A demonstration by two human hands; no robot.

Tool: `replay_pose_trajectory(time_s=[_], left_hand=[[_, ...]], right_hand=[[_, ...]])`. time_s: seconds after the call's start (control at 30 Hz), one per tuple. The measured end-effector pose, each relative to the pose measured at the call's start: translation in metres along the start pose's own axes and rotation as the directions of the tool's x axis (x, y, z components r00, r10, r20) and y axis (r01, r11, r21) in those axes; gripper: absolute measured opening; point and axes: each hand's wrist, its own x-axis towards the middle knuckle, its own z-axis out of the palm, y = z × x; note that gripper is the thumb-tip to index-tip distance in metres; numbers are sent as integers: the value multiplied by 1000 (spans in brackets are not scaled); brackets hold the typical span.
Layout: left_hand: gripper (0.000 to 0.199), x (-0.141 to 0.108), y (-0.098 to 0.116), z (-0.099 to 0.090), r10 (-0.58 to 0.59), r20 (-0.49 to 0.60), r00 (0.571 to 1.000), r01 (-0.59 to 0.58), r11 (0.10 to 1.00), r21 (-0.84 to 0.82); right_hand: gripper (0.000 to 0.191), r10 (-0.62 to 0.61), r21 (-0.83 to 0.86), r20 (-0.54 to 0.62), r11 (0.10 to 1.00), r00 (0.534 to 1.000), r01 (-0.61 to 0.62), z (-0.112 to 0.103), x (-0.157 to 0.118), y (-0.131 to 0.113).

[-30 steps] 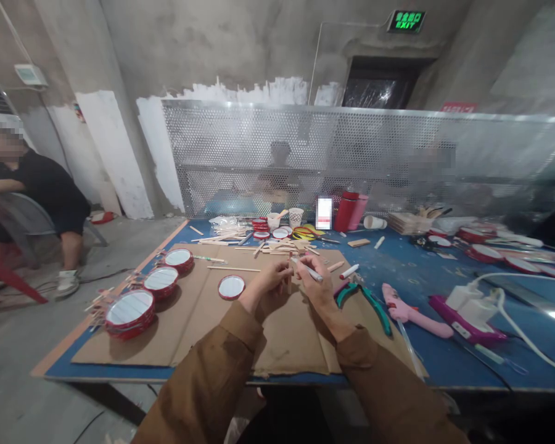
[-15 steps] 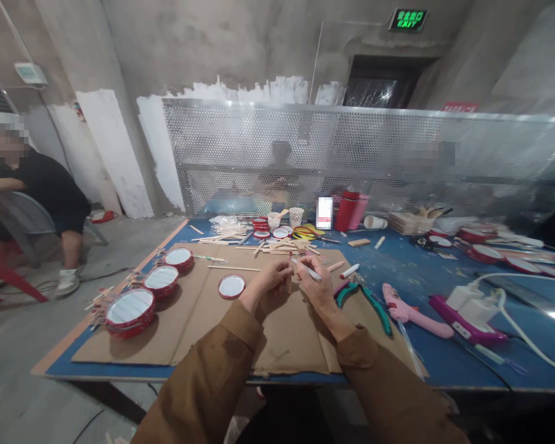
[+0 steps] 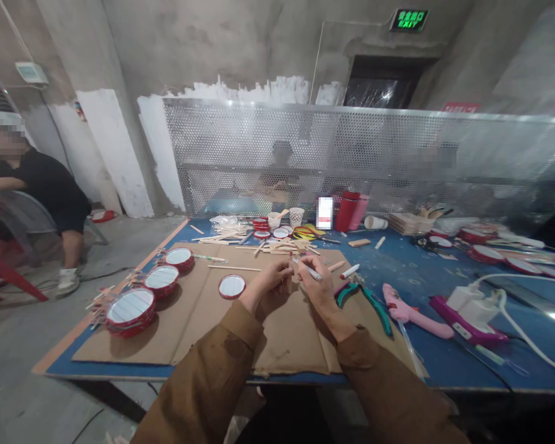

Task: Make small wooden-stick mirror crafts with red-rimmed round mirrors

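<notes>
My right hand (image 3: 315, 283) is closed around a white marker (image 3: 311, 270), its tip pointing up and left. Close beside it, the fingers of my left hand (image 3: 274, 280) are pinched together on something small, too small to make out. Both hands are over a brown cardboard sheet (image 3: 203, 333). Left of my left hand lies a round white disc with a red rim (image 3: 232, 287), and above the disc a thin wooden stick (image 3: 234, 268). Stacks of similar red-rimmed discs (image 3: 129, 311) stand along the cardboard's left side.
Teal-handled pliers (image 3: 374, 308), a pink glue gun (image 3: 414, 316) and a purple power strip (image 3: 467, 324) lie at right. Behind are loose sticks (image 3: 282, 246), paper cups (image 3: 296, 216), a red bottle (image 3: 347, 211) and a mesh screen (image 3: 240, 148). A person (image 3: 46, 185) sits at far left.
</notes>
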Motion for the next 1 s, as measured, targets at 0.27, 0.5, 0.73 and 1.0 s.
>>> replay_pose_trajectory(time_s=[0.27,0.5,0.73,1.0], left_hand=[[23,-1,3,1,17,11,1000,-18,1000,5],[27,0,0,-1,38,42,998,-39,999,18],[27,0,-1,-1,38,27,999,-39,999,31],[30,-1,2,1,20,17,1000,-21,999,39]], right_hand=[[15,-19,45,56,999,998,17,0,0,-1],[15,-15,70,82,998,996,9,0,-1,-3],[16,-6,49,53,999,999,3,0,0,-1],[18,-18,-15,43,1000,999,18,0,1,2]])
